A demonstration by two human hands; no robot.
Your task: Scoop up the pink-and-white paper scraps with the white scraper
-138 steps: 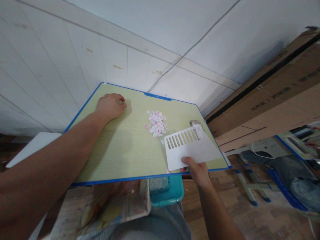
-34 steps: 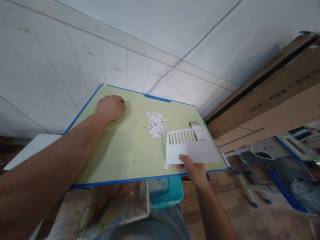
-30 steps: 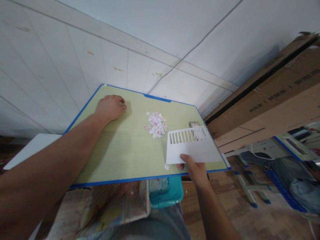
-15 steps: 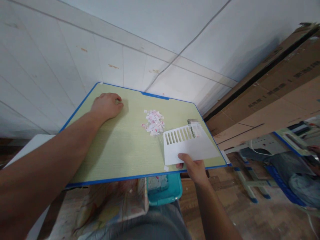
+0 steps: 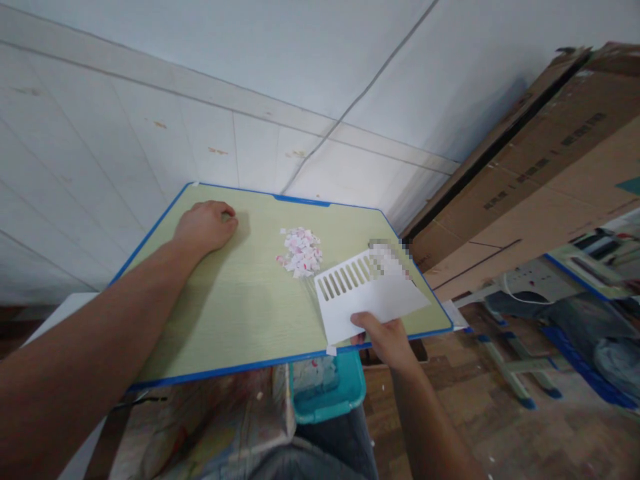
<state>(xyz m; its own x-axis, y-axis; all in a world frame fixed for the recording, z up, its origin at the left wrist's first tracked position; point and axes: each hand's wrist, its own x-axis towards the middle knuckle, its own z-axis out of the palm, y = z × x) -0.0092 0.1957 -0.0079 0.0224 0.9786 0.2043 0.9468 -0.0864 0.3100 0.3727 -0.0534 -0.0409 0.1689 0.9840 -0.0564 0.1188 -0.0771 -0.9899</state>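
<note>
My right hand (image 5: pixel 383 338) pinches the near edge of a white card (image 5: pixel 370 300), thumb on top and fingers beneath. A row of long slots runs along the card's far side, and its far right part is blurred out. Left of the card lies a loose heap of small white and pink paper pieces (image 5: pixel 303 252) on the pale green desktop (image 5: pixel 225 320). My left hand (image 5: pixel 206 227) rests on the far left of the desktop, fingers curled in, apart from the heap. Nothing shows in it, though its palm is hidden.
Under the desk's near edge sits a teal bin (image 5: pixel 330 397) with pale contents, beside a patterned cloth (image 5: pixel 240 420). A white wall (image 5: pixel 280 150) stands behind the desk. Large cardboard boxes (image 5: pixel 530 173) lean on the right. Farther right is another desk frame (image 5: pixel 510 373).
The card has tilted, its left end swinging nearer to me in my right hand. My left hand stays in place on the desktop. The whole view has shifted slightly.
</note>
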